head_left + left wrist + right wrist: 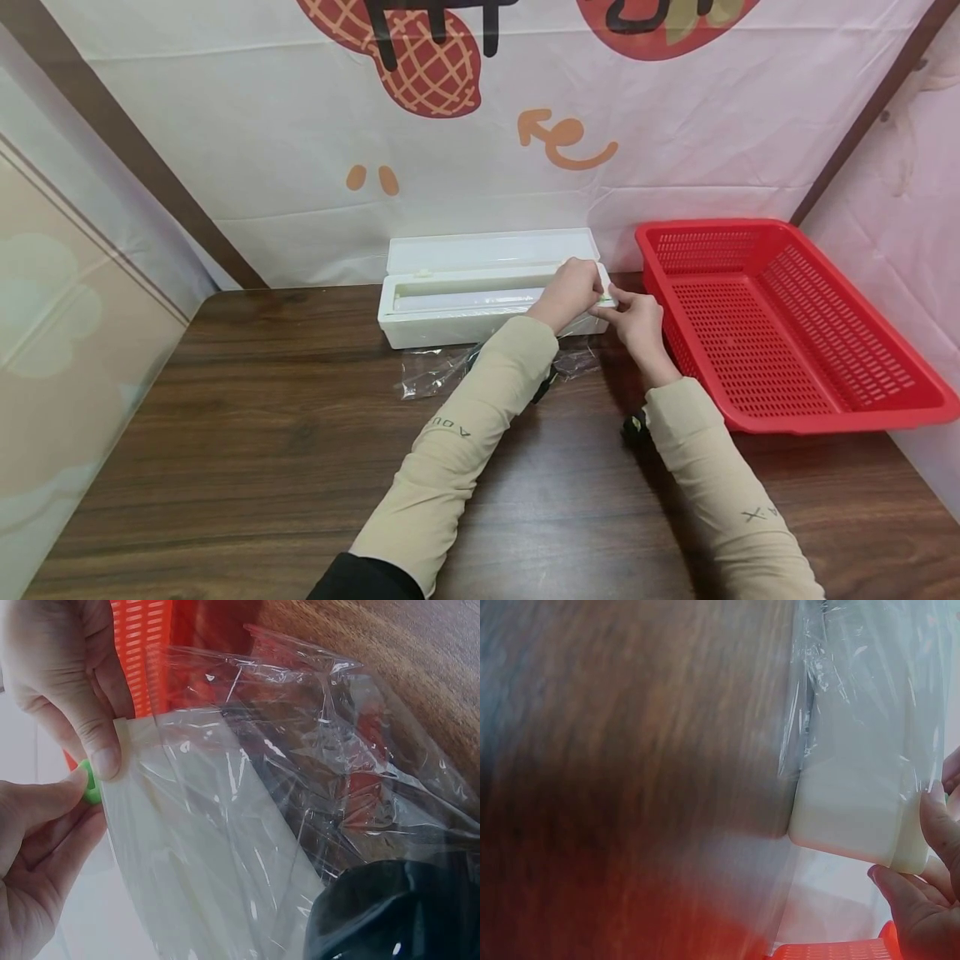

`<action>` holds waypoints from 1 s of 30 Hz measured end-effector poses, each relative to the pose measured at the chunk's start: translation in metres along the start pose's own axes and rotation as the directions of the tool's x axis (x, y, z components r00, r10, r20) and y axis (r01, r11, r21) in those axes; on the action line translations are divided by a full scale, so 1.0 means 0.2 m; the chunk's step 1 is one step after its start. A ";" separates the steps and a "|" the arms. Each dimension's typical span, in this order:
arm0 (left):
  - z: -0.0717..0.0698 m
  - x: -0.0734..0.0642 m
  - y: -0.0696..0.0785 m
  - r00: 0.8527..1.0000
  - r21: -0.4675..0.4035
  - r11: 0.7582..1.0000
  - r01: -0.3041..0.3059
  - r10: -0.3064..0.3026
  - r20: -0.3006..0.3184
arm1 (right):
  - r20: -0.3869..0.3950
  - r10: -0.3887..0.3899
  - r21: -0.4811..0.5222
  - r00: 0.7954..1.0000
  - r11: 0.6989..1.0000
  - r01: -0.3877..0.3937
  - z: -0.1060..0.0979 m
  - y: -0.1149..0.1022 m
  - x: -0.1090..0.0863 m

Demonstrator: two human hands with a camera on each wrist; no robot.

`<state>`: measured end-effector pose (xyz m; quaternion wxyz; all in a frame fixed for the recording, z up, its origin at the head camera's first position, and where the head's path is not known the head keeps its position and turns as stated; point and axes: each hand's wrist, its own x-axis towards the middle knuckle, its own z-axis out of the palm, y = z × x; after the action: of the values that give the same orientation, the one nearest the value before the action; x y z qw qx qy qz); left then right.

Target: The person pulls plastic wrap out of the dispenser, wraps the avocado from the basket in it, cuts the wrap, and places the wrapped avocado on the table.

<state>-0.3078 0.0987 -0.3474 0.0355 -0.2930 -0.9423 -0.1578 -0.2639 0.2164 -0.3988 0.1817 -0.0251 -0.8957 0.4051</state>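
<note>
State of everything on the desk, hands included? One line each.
Box: upright on table
Lid: open, tilted back
Roll: lying lengthwise in box
Film: wrinkled, draped over box front
Green piece: pinched by left hand
Right hand: gripping box corner
Basket: upright, beside box

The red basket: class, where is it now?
In the head view, the red basket stands at the right of the table, close beside the person's right hand and to the right of the white box.

Long white plastic box: left end accessible over dark wood-grain tabletop. In the way: raised white lid behind, red perforated basket right, clear crinkled film front.
</note>
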 end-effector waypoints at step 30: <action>-0.01 -0.01 -0.01 1.000 0.002 1.000 0.008 -0.008 0.019 | 0.017 0.010 -0.012 1.000 1.000 -0.010 -0.01 0.00 0.00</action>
<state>-0.3069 0.0960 -0.3452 0.0260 -0.2906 -0.9440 -0.1541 -0.2631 0.2173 -0.3973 0.1720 -0.0271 -0.8994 0.4009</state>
